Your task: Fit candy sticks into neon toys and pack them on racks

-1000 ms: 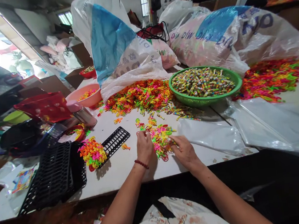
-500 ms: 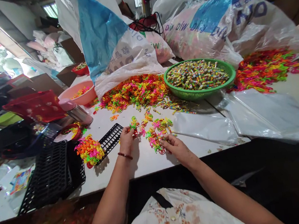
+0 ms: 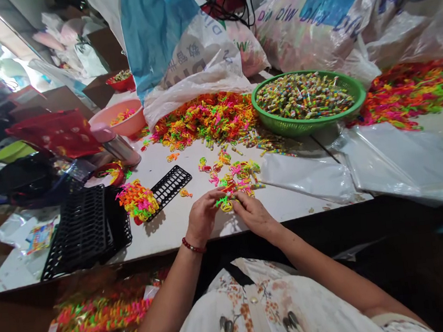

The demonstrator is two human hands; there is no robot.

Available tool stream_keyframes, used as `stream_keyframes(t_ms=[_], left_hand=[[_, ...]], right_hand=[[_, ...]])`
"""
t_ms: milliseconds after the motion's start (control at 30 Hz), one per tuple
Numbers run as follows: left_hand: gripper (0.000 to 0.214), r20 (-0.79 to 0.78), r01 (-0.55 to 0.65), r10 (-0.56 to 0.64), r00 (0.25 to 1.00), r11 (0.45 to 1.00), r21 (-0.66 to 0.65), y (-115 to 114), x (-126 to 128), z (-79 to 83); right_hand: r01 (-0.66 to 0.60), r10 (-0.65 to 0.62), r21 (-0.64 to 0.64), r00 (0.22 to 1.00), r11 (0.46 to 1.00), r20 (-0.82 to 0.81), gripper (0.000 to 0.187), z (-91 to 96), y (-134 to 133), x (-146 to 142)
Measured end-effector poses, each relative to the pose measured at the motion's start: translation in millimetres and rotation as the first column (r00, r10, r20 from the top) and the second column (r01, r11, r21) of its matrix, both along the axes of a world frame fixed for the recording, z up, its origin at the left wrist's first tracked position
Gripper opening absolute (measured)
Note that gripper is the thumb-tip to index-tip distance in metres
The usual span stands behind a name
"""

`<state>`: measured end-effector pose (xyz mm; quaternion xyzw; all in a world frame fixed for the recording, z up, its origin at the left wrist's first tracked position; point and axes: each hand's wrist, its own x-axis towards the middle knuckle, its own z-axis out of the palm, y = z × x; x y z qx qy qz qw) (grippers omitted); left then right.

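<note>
My left hand [image 3: 201, 220] and my right hand [image 3: 257, 216] have come together over the front of the white table. Between their fingertips is a small green and yellow plastic toy [image 3: 224, 204] with a round, wheel-like part. The right thumb and fingers pinch it from one side; the left fingers close on it from the other. Just beyond the hands lies a loose cluster of similar bright toys [image 3: 241, 171]. To the left, a black plastic rack [image 3: 172, 184] carries a dense bunch of toys [image 3: 137, 200] at its near end.
Behind stands a green basket [image 3: 268, 124] of small candy tubes, beside a heap of colourful toys [image 3: 209, 120]. Clear plastic bags [image 3: 309, 175] lie at right. Stacked black racks [image 3: 77, 228], a flask [image 3: 118, 145] and a pink bowl [image 3: 100, 117] are at left. Large sacks [image 3: 309, 19] fill the back.
My left hand has moved right and nearer to me, and my right hand has shifted slightly left, so they meet at the toy. The camera view has tipped downward.
</note>
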<state>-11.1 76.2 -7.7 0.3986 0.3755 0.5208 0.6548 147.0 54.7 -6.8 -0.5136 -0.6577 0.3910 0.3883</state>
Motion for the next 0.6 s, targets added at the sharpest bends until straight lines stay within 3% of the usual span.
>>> stream_keyframes(t_ms=[100, 200, 400, 600], left_hand=[[0.020, 0.005, -0.140, 0.140, 0.990, 0.988, -0.059, -4, 12, -2.0], [0.037, 0.015, -0.229, 0.233, 0.972, 0.964, -0.136, -3, 16, -3.2], [0.036, 0.089, -0.183, 0.222, 0.971, 0.931, -0.316, -2, 15, -1.3], [0.043, 0.001, -0.220, 0.231, 0.973, 0.927, -0.302, -7, 19, 4.9]], right_hand=[[-0.024, 0.019, 0.053, 0.996, 0.998, 0.085, 0.020, 0.9, -4, -3], [-0.037, 0.025, 0.119, 0.994, 0.992, 0.104, 0.023, -2.0, -4, -3], [-0.027, 0.001, 0.229, 0.994, 0.973, 0.112, 0.031, -9.2, -3, 3], [0.025, -0.061, 0.231, 0.987, 0.973, 0.149, 0.027, -9.5, -2, 2]])
